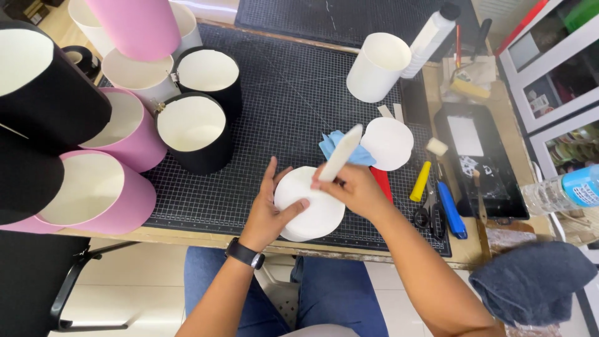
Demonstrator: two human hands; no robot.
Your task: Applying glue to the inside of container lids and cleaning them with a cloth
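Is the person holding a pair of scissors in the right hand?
No, the right hand grips a flat cream smoothing tool; the scissors lie on the mat beside it.

A wooden desk (387, 253) fills the view, most of its top covered by a dark gridded cutting mat (293, 93). Below its near edge lies a pale tiled floor (143, 293), with a black chair (37, 281) at the near left corner. Past the desk's right edge stands a white glass-fronted cabinet (555, 68). Light is even and bright.
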